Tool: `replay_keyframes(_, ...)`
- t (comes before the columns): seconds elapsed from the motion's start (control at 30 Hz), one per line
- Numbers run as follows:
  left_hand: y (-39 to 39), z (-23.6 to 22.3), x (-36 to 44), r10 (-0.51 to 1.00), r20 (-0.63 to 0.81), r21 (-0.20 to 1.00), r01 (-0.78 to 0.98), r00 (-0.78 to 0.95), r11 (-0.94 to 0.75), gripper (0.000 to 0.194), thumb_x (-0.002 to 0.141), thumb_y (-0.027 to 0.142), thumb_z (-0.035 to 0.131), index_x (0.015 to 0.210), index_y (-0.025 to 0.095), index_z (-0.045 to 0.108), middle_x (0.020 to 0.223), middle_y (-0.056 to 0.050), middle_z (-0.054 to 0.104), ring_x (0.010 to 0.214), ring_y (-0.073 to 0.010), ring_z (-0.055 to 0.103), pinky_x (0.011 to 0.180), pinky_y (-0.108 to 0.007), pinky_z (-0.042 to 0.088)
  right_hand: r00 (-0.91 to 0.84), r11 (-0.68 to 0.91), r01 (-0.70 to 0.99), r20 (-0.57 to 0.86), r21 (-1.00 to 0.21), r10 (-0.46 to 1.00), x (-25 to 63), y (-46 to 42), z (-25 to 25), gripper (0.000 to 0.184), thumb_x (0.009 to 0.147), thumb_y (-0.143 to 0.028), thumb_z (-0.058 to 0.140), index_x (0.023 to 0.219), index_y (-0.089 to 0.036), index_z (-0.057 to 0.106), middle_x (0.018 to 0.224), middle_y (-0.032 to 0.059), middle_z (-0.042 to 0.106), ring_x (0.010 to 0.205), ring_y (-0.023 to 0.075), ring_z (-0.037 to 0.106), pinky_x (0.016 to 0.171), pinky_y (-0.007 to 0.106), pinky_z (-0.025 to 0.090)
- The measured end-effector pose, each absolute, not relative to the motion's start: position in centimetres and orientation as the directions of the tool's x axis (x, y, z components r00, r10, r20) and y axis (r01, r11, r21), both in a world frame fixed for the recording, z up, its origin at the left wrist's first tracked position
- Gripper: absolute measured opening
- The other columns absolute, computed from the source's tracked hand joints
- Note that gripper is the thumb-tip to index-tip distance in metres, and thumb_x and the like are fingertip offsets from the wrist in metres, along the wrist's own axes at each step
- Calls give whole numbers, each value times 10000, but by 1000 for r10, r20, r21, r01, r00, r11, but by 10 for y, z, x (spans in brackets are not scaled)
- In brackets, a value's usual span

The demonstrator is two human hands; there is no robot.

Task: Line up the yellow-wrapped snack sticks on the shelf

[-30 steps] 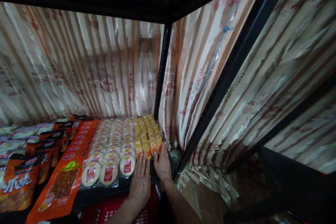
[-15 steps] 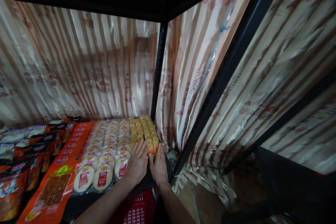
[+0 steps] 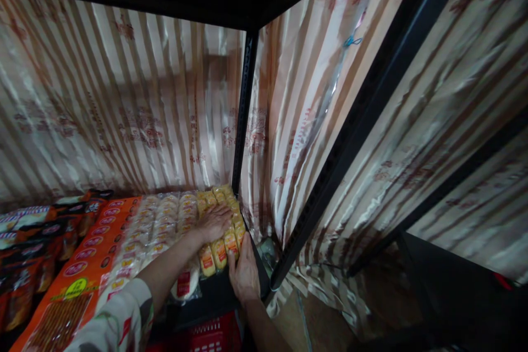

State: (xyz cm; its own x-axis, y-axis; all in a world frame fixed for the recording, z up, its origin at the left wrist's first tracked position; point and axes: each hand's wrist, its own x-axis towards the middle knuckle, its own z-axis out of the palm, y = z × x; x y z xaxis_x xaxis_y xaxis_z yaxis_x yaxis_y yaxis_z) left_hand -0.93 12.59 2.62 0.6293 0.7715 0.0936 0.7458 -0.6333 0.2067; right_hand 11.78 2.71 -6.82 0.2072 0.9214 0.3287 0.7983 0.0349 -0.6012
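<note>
Several small yellow wrapped cakes (image 3: 207, 262) stand in rows at the right end of the dark shelf (image 3: 214, 292). My left hand (image 3: 215, 222) lies flat across the tops of these rows, fingers stretched out toward the right. Along the right side of the front cakes rests my right hand (image 3: 246, 272), its fingers extended and its thumb near the front of the row. Neither hand is wrapped around anything. Beside the cakes, rows of round white packaged biscuits (image 3: 186, 281) are partly hidden under my left forearm.
Left of the biscuits lie an orange snack pack (image 3: 88, 253) and several dark and orange bags (image 3: 25, 264). Black metal posts (image 3: 246, 104) frame the corner, with a striped curtain (image 3: 165, 99) behind. Below the shelf edge is a red basket (image 3: 218, 333).
My left hand has moved from the front of the yellow cakes up and back over their tops, uncovering the front ones. My right hand stays at their right side, slightly lower.
</note>
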Motion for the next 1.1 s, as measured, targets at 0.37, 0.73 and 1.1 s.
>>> replay_keyframes(0.37,128,36,-14,732,43,196,713,680,-674,481,901,349,190,1173,183,551,1308,-58,496,1245,-143,397,1062,-332,260,194,44,832,364,-553,911,116,26,-66,649,869,-429,304,1367,-19,231,1412,189,295,1293,252,307,1038,388,318)
replay_keyframes(0.73,87,28,-23,820,295,290,772,490,-566,453,905,331,235,1221,142,499,1398,-79,376,1338,-177,215,1101,-383,241,189,53,827,366,-559,911,116,28,-69,661,868,-434,300,1364,-2,231,1416,199,279,1313,250,262,1051,399,297)
replay_keyframes(1.1,-59,-62,-18,839,505,374,823,205,-427,442,806,129,363,1232,188,467,1449,-86,263,1327,-218,249,1017,-424,400,209,109,800,445,-589,871,118,31,-81,663,868,-439,309,1381,-36,191,1436,189,237,1336,252,189,1053,454,269)
